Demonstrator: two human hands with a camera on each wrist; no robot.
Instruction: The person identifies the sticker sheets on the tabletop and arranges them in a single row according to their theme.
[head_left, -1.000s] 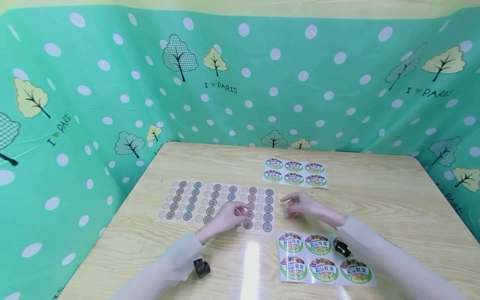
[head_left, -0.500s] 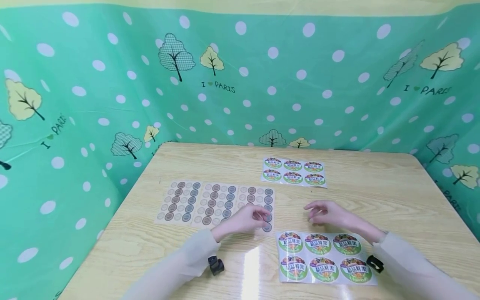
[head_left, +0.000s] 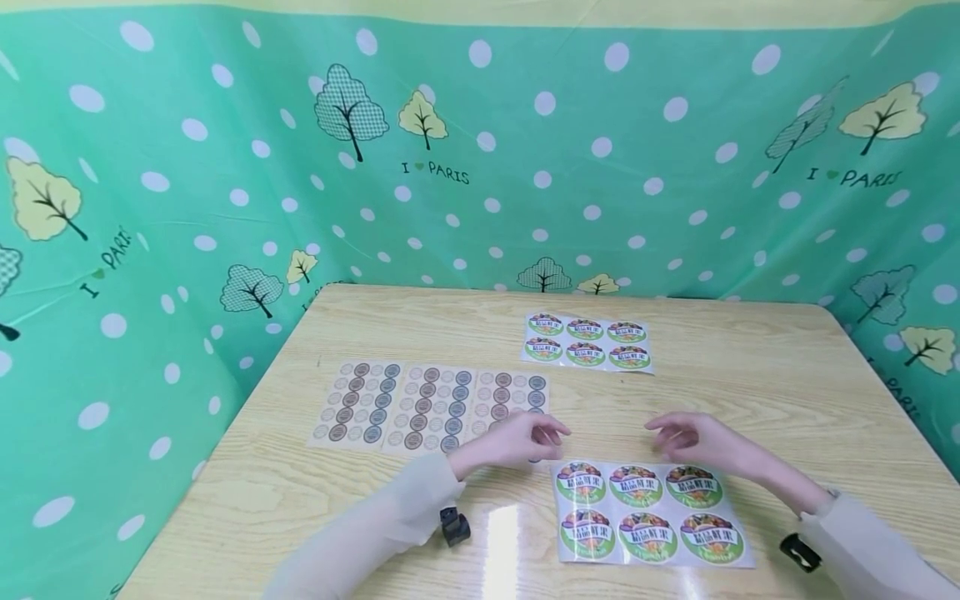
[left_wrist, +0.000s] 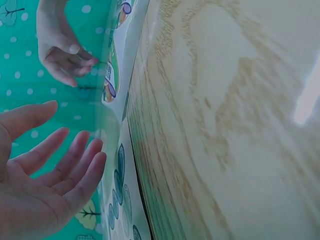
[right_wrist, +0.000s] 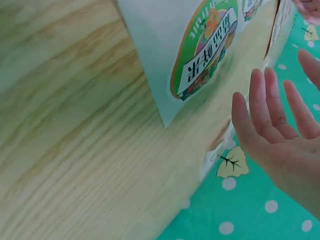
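Observation:
My left hand (head_left: 521, 439) hovers over the lower right part of the rightmost sheet of small round stickers (head_left: 482, 408). Its fingers are loosely bent with nothing between them, as the left wrist view of the hand (left_wrist: 55, 180) shows. To the right, my right hand (head_left: 705, 443) hangs just behind the near sheet of fruit label stickers (head_left: 649, 537). In the right wrist view the fingers of that hand (right_wrist: 280, 130) are spread and relaxed, holding nothing. The near fruit label sheet bears oval green labels and lies flat on the table.
Two more sheets of brown and blue-grey round stickers (head_left: 356, 404) lie left of the rightmost one. A smaller fruit label sheet (head_left: 587, 343) lies farther back on the wooden table (head_left: 750, 367). A green dotted curtain (head_left: 480, 208) hangs behind and at the left.
Both hands have moved to the right and a little nearer, the left across the rightmost round-sticker sheet, the right away from that sheet. The sheets lie where they were.

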